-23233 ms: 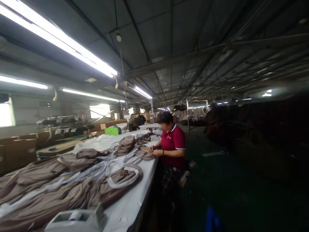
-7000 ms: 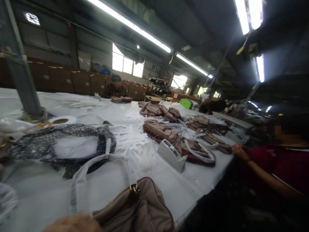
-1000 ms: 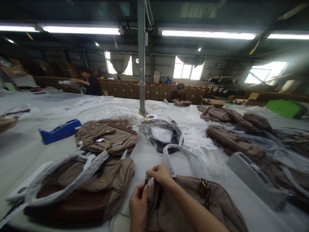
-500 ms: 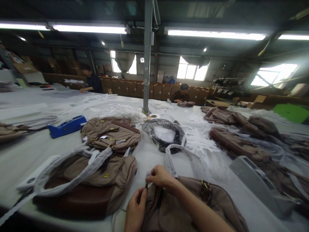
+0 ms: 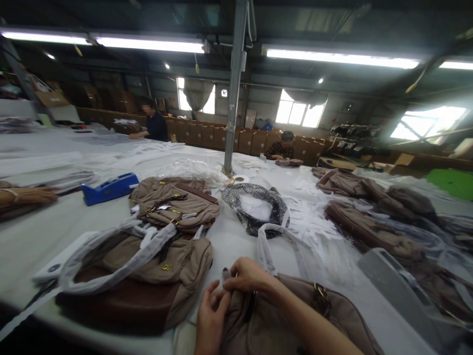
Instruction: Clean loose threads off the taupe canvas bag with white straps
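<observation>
A taupe fabric bag [image 5: 281,315] with a wrapped handle lies at the bottom centre. At its left end, my right hand [image 5: 246,276] pinches a small piece of translucent wrap over a dark tab. Just below and left, my left hand [image 5: 212,313] has its fingers curled against the same edge of the bag; what its fingertips hold is hidden. Another taupe bag [image 5: 192,256] with a brown leather base and white-wrapped handles lies to the left, and a further bag [image 5: 199,207] rests behind it.
A blue tape dispenser [image 5: 110,189] stands at the left, a grey one [image 5: 395,281] at the right. A patterned fabric ring [image 5: 254,229] lies mid-table before a metal post [image 5: 235,93]. More bags [image 5: 369,227] lie right. Another person's hand [image 5: 37,195] is at far left; two people sit beyond.
The view has shifted slightly, moving the scene rightward. My left fingers have loosened a little, and the translucent piece stands up more by my right fingertips. Another person's hand has appeared at far left.
</observation>
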`<control>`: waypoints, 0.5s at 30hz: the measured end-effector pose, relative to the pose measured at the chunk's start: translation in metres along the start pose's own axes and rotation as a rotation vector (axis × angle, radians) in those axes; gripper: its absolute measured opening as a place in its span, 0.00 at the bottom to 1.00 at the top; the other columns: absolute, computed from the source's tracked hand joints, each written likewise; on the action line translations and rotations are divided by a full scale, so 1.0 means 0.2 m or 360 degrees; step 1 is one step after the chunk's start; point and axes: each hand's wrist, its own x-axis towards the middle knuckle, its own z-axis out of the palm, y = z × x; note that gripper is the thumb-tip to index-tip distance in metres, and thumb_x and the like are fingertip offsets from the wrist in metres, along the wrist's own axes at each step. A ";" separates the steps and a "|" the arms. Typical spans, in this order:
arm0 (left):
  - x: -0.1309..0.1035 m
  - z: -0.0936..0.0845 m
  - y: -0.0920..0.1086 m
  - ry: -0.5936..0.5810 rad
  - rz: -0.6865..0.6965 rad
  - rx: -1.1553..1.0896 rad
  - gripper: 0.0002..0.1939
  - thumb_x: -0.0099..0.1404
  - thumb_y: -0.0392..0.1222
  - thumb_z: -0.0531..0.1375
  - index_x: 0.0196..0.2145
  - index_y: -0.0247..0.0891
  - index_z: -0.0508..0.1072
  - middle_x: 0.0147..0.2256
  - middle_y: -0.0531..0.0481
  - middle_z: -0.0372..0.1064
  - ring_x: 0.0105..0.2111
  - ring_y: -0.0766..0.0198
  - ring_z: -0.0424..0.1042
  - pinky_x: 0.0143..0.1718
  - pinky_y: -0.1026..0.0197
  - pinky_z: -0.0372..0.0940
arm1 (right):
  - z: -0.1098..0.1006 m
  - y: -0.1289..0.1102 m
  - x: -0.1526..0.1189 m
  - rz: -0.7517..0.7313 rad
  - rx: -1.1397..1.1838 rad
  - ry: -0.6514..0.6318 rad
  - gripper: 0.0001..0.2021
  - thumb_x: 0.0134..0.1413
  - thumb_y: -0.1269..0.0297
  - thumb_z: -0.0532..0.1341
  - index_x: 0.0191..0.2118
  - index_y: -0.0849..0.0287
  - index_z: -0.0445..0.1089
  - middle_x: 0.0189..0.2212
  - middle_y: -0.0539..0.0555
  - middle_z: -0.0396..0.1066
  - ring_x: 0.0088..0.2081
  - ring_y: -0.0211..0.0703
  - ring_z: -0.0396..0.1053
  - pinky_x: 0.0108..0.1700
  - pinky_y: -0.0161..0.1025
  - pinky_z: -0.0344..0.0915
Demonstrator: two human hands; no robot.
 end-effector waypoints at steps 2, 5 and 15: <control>0.00 -0.01 0.01 -0.0035 -0.0024 -0.0068 0.31 0.50 0.51 0.66 0.49 0.35 0.67 0.38 0.45 0.74 0.41 0.55 0.72 0.41 0.60 0.67 | 0.00 0.01 0.00 -0.0029 0.0054 -0.0027 0.12 0.42 0.58 0.64 0.21 0.63 0.73 0.13 0.44 0.50 0.20 0.32 0.51 0.21 0.31 0.45; 0.00 -0.02 0.02 -0.0080 -0.0071 -0.0016 0.23 0.50 0.53 0.66 0.39 0.34 0.74 0.38 0.45 0.74 0.43 0.53 0.71 0.43 0.60 0.66 | 0.00 0.02 -0.01 -0.0076 0.0134 -0.0067 0.13 0.45 0.59 0.62 0.20 0.64 0.71 0.14 0.44 0.49 0.20 0.31 0.49 0.20 0.30 0.45; 0.05 -0.04 -0.04 0.0024 0.0091 0.0177 0.24 0.49 0.58 0.64 0.35 0.34 0.75 0.33 0.46 0.75 0.36 0.54 0.72 0.38 0.61 0.67 | -0.08 0.00 0.01 -0.0115 0.0374 -0.0217 0.18 0.55 0.55 0.55 0.32 0.65 0.75 0.21 0.49 0.66 0.22 0.32 0.59 0.23 0.27 0.53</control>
